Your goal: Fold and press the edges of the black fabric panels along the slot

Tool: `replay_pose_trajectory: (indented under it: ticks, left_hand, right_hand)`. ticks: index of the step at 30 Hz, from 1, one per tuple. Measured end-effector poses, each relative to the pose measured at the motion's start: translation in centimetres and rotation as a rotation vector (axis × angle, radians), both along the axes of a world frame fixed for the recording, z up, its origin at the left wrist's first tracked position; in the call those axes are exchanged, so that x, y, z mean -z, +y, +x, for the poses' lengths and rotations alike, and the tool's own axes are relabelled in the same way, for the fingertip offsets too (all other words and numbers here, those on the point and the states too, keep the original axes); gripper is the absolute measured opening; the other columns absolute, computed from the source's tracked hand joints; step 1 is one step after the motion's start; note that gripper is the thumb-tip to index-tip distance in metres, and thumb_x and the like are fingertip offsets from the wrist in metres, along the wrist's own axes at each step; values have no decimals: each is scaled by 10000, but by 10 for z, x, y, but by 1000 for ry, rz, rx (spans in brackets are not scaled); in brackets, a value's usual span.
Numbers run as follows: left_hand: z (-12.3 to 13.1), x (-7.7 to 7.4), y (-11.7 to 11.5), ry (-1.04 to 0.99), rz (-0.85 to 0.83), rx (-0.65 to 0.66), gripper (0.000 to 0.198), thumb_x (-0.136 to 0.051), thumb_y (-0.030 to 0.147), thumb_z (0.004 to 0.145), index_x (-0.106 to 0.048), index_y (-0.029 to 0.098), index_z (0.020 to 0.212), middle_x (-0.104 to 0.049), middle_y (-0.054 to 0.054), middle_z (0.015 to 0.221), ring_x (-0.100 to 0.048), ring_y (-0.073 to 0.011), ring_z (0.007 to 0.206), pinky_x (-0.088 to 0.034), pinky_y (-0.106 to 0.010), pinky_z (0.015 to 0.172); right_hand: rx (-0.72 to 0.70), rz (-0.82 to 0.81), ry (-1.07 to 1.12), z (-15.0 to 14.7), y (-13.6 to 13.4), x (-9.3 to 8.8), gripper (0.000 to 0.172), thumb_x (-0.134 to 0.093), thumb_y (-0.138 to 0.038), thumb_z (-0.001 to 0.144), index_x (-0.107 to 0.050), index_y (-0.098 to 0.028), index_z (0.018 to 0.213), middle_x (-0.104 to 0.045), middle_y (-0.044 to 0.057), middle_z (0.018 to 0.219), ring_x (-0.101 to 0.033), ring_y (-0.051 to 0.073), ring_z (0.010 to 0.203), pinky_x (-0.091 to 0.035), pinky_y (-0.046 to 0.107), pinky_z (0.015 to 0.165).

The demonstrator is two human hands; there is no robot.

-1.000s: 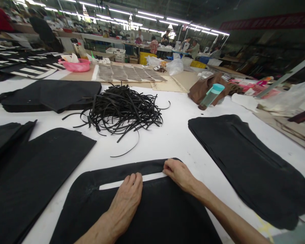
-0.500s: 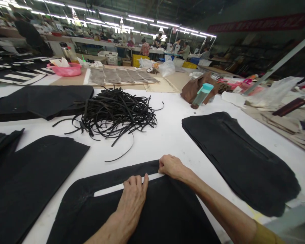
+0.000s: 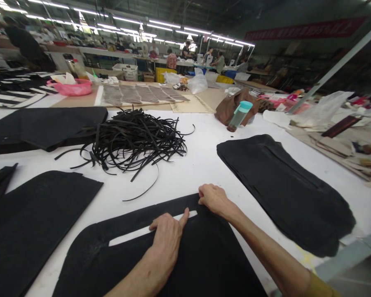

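Note:
A black fabric piece (image 3: 198, 260) with a long narrow slot lies on the white table (image 3: 200, 165) right in front of me. My left hand (image 3: 167, 237) rests flat on the fabric just below the slot, fingers together and reaching its edge. My right hand (image 3: 213, 199) is curled, its fingertips pinching the fabric at the slot's right end. A heap of thin black strips (image 3: 136, 138) lies beyond the piece, with one loose strip trailing toward it.
A stack of black pieces (image 3: 284, 185) lies to the right, more black pieces (image 3: 34, 218) to the left and far left (image 3: 46, 126). A teal-capped bottle (image 3: 238, 116) leans on brown cloth (image 3: 227, 109). A pink basin (image 3: 69, 87) stands far back. People work at distant tables.
My left hand slid right along the slot's lower edge toward my right hand. My right hand shifted slightly up at the slot's end. The view drifted right.

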State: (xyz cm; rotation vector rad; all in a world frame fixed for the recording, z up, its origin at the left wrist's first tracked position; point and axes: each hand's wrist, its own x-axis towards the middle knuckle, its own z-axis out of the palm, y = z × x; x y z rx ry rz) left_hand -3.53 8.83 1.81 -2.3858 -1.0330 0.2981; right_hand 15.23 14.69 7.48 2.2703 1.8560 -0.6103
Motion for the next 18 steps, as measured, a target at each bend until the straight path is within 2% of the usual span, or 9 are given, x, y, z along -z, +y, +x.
replay_pose_trajectory:
  ticks: [5, 10, 12, 15, 18]
  left_hand:
    - [1, -2, 0, 30, 63, 15, 736, -463, 152, 765, -109, 280, 1398, -543, -40, 693, -518, -233, 612, -415, -405, 584]
    - [2, -6, 8, -9, -66, -44, 714, -449, 101, 777, -167, 388, 1367, -543, -29, 658, -524, -221, 565, -411, -369, 535]
    - [-3, -11, 10, -80, -141, -53, 656, -423, 89, 793, -241, 386, 1349, -554, -41, 691, -536, -223, 594, -422, -356, 532]
    - [-21, -15, 9, -251, -234, -30, 535, -410, 67, 784, -395, 222, 1296, -571, -88, 843, -553, -232, 739, -471, -360, 595]
    - [-45, -17, 6, -347, -346, -23, 433, -480, 69, 718, -501, 42, 1149, -556, -135, 975, -532, -233, 866, -490, -358, 747]
  right_hand:
    - [-11, 30, 134, -2, -12, 4, 64, -607, -266, 686, -628, -231, 735, -635, -21, 725, -558, 135, 720, -313, 225, 578]
    - [47, 28, 141, -9, -16, 20, 89, -629, -295, 651, -596, -213, 653, -590, -19, 637, -531, 143, 673, -288, 241, 564]
    - [63, 26, 129, -8, -15, 22, 122, -634, -317, 642, -583, -207, 632, -586, -10, 639, -529, 156, 670, -281, 251, 561]
    - [37, 20, 141, -5, -16, 21, 118, -601, -309, 667, -566, -204, 626, -586, -5, 649, -530, 159, 666, -281, 254, 559]
    - [-17, 25, 153, -3, -20, 22, 102, -521, -258, 720, -520, -200, 636, -573, -2, 640, -525, 158, 647, -284, 260, 558]
